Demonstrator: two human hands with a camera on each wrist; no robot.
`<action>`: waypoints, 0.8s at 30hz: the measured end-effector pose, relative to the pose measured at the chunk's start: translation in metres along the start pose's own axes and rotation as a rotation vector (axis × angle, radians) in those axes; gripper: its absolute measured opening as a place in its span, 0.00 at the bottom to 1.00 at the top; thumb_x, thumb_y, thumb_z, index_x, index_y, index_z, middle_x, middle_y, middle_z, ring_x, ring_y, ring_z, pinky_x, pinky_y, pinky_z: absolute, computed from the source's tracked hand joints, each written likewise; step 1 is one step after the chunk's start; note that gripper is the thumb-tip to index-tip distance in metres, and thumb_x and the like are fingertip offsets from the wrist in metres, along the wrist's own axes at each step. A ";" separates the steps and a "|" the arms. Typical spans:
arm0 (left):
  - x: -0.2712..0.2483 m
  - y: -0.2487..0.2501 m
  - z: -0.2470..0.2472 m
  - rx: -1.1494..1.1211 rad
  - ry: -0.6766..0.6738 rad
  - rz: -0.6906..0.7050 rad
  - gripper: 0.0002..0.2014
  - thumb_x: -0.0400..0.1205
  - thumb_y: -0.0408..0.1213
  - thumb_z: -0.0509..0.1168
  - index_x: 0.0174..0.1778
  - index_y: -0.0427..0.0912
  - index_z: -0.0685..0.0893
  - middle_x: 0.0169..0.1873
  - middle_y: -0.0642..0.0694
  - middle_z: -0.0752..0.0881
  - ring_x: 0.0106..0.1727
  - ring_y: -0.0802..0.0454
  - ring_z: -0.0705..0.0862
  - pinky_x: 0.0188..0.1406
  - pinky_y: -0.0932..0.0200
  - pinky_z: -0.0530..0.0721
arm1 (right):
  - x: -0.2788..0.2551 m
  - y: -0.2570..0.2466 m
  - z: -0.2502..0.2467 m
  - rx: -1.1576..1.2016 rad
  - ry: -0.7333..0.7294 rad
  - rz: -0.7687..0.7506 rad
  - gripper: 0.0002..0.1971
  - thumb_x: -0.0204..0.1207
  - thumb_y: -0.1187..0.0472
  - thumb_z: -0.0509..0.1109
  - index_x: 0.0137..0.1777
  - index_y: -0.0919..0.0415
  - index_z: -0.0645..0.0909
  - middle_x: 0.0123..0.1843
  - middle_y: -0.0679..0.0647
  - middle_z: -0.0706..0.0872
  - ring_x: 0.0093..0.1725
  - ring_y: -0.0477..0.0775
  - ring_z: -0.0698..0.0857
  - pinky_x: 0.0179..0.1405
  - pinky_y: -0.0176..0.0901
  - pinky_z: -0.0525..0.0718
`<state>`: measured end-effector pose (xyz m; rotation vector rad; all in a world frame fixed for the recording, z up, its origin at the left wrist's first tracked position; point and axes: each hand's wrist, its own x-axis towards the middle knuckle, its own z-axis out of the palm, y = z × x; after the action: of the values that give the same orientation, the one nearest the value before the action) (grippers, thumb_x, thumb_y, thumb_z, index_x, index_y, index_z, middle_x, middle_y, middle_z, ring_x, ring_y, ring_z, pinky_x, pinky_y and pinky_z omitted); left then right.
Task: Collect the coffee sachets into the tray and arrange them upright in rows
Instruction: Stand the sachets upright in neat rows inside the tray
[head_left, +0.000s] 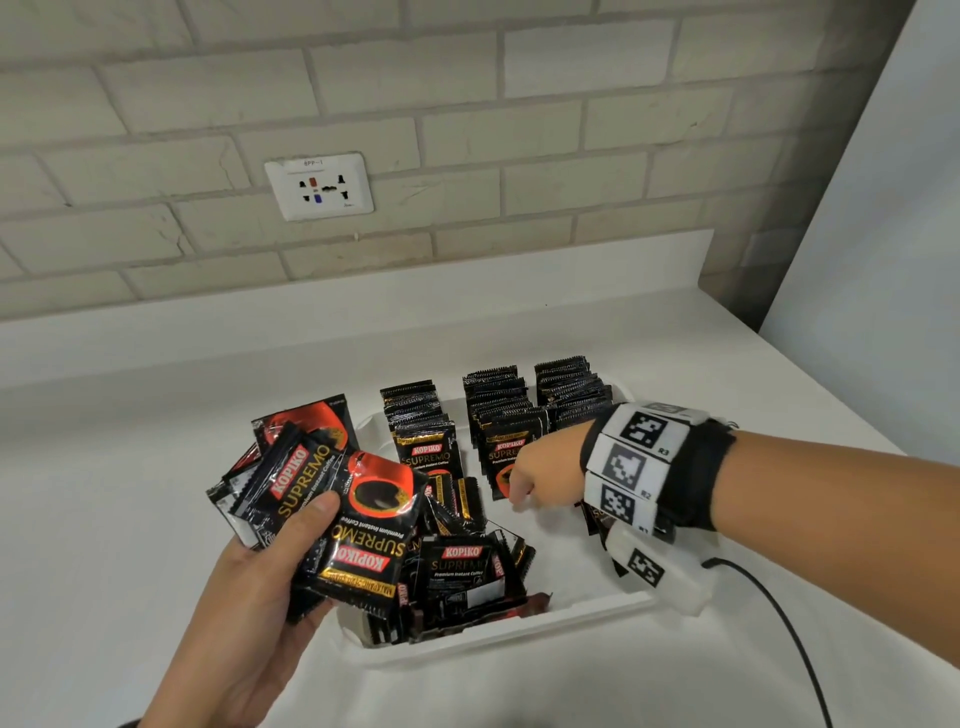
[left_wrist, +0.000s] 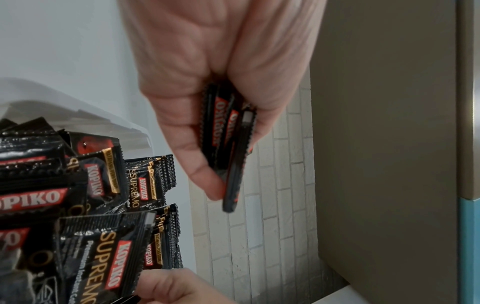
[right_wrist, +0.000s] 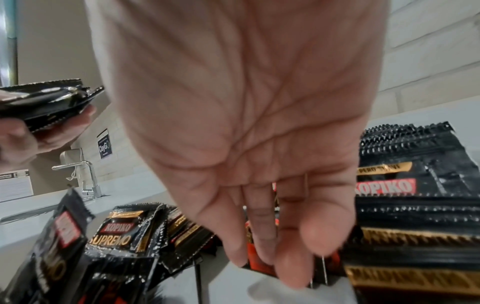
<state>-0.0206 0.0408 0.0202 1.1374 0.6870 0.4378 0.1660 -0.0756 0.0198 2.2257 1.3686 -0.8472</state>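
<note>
A white tray (head_left: 498, 631) sits on the counter. Three rows of black Kopiko coffee sachets (head_left: 498, 410) stand upright in its far half. Loose sachets (head_left: 467, 569) lie heaped at its near left. My left hand (head_left: 270, 566) hovers over the tray's left edge and grips a fanned bunch of sachets (head_left: 332, 499), thumb on top; the bunch (left_wrist: 226, 144) shows edge-on between thumb and fingers. My right hand (head_left: 519, 486) reaches down at the front of the middle row, where its curled fingers (right_wrist: 259, 236) and thumb pinch one sachet (right_wrist: 255, 264).
A wall socket (head_left: 319, 187) is set in the brick wall behind the white counter (head_left: 130, 519). A black cable (head_left: 769, 613) runs from my right wristband across the counter to the right. A white panel (head_left: 883, 234) closes off the right side.
</note>
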 end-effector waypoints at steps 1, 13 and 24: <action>0.001 -0.001 0.000 0.002 -0.006 -0.001 0.07 0.72 0.36 0.65 0.45 0.45 0.83 0.28 0.49 0.90 0.26 0.57 0.88 0.38 0.55 0.79 | -0.003 0.001 0.000 0.037 0.005 -0.017 0.20 0.84 0.66 0.53 0.75 0.63 0.69 0.76 0.56 0.71 0.73 0.55 0.71 0.71 0.43 0.67; 0.008 -0.017 0.041 -0.032 -0.168 -0.010 0.10 0.75 0.36 0.64 0.52 0.42 0.83 0.35 0.48 0.92 0.32 0.56 0.89 0.23 0.65 0.83 | -0.059 0.010 0.014 1.042 0.423 -0.146 0.16 0.78 0.46 0.61 0.59 0.55 0.78 0.47 0.48 0.86 0.36 0.44 0.83 0.29 0.32 0.81; 0.003 -0.023 0.064 -0.058 -0.296 -0.011 0.14 0.69 0.34 0.66 0.51 0.42 0.84 0.41 0.40 0.92 0.39 0.44 0.91 0.29 0.50 0.90 | -0.070 0.007 0.058 1.750 0.832 -0.165 0.07 0.70 0.72 0.71 0.43 0.62 0.78 0.33 0.52 0.85 0.26 0.42 0.81 0.25 0.31 0.79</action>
<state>0.0259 -0.0091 0.0145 1.1146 0.4195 0.2703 0.1317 -0.1599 0.0239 4.1682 1.0972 -1.6665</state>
